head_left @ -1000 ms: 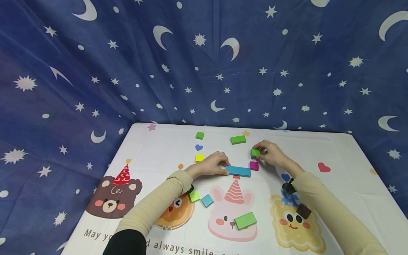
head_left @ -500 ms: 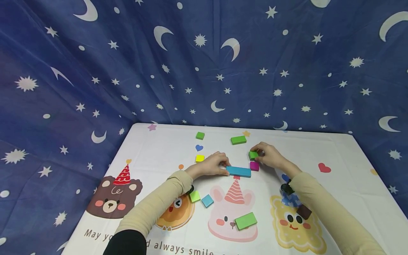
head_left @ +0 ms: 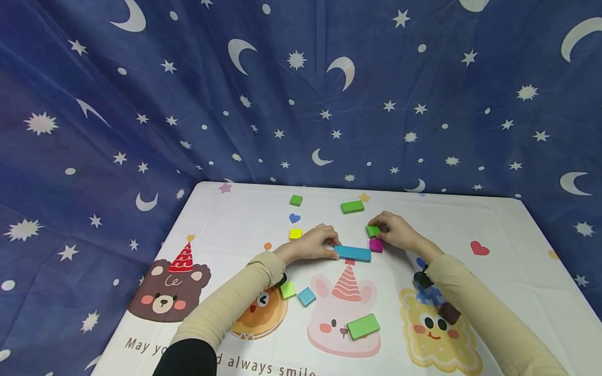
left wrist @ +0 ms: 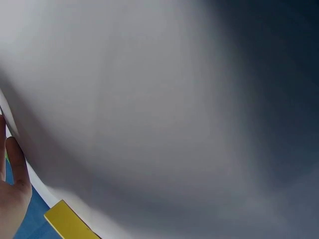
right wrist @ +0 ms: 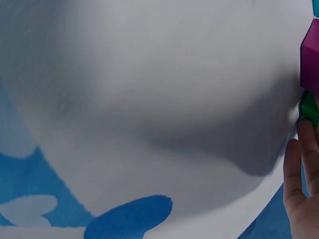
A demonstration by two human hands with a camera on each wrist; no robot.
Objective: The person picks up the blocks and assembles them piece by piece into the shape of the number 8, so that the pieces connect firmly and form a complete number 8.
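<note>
A long blue block [head_left: 354, 254] lies flat near the middle of the table, its left end held between the thumb and fingers of my left hand [head_left: 311, 243]. At its right end sits a magenta cube [head_left: 375, 245]. My right hand [head_left: 397, 230] pinches a small green block [head_left: 372, 231] just behind the magenta cube. In the right wrist view, the magenta cube [right wrist: 310, 59] and green block [right wrist: 309, 108] appear close together at the edge, by the fingertips. The left wrist view catches only part of the left hand [left wrist: 14, 199] and a yellow block [left wrist: 71, 221].
Behind lie a green block [head_left: 352, 207] and a smaller green one [head_left: 296, 200]. Nearer are a lime block [head_left: 288, 290], a light blue block [head_left: 307, 296], a green block [head_left: 363, 326] and a brown block [head_left: 449, 313]. A starry curtain [head_left: 282, 104] hangs behind the table.
My right hand has brought the green block slightly left and nearer, up to the magenta cube. My left hand stays on the blue block.
</note>
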